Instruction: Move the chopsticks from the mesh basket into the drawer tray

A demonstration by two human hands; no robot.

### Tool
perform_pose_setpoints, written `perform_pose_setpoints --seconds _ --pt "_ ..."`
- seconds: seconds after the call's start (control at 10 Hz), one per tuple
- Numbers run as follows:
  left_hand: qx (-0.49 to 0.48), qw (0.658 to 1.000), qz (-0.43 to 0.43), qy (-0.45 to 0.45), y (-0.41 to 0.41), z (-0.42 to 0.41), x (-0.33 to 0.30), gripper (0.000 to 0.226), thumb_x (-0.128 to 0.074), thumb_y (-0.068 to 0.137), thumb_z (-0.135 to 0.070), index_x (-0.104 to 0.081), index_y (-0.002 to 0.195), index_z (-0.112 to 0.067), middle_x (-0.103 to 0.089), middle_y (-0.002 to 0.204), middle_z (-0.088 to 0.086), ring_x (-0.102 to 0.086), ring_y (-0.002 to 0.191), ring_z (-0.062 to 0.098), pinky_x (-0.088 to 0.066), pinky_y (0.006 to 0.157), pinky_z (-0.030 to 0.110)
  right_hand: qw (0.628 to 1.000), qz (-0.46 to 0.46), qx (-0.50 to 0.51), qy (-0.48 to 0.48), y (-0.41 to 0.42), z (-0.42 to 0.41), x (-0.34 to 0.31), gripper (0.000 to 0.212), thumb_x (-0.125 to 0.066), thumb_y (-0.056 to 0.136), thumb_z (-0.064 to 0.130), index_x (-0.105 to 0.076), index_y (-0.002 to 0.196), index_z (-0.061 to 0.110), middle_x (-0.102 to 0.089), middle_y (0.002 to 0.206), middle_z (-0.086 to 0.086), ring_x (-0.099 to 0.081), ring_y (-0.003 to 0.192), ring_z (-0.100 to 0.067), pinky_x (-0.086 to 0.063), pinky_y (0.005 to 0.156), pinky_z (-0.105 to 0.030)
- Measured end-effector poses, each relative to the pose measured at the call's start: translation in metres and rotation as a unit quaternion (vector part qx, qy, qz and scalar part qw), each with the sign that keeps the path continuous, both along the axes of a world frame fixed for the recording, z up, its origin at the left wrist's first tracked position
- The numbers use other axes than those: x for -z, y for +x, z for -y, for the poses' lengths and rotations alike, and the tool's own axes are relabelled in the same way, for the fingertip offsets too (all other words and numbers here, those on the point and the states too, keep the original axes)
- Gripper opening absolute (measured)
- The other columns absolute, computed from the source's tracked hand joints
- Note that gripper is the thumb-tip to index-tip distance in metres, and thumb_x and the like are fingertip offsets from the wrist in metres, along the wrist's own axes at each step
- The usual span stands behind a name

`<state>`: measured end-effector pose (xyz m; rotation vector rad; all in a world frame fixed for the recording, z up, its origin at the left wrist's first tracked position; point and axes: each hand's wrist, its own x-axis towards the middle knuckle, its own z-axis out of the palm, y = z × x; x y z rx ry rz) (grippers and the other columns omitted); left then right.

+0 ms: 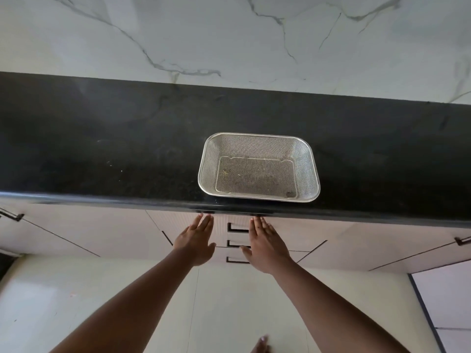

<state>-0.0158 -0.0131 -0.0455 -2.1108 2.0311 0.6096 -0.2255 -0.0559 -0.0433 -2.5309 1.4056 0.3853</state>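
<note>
A rectangular steel mesh basket (pixel 258 167) stands on the black counter near its front edge. No chopsticks show inside it, only a few small specks on its mesh floor. Below the counter edge, my left hand (pixel 197 240) and my right hand (pixel 266 247) are held flat with fingers extended against the front of the top drawer (pixel 235 222). Both hands hold nothing. The drawer looks pushed in, so the drawer tray is hidden from view.
The black counter (pixel 127 154) runs the full width, backed by a white marble wall (pixel 229 34). Under it a stack of drawers with black handles (pixel 237 244) sits between pale cabinet doors. A light tiled floor (pixel 76 301) lies below, with my toes (pixel 261 343) at the bottom.
</note>
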Motion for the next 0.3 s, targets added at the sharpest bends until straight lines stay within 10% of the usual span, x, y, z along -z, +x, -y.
perform_pose_setpoints --seconds 0.3 --pt "0.070 0.956 -0.182 -0.220 -0.008 -0.021 -0.029 0.053 -0.047 0.096 -0.026 -0.036 0.148 -0.018 -0.039 0.151 -0.003 -0.040 0.138 0.016 -0.024 0.111 0.021 0.990 0.097 -0.085 -0.050 -0.016 -0.020 -0.033 0.067 -0.031 0.099 0.046 -0.029 0.149 0.001 -0.022 0.159 -0.018 -0.023 0.147 -0.026 -0.019 0.120 -0.037"
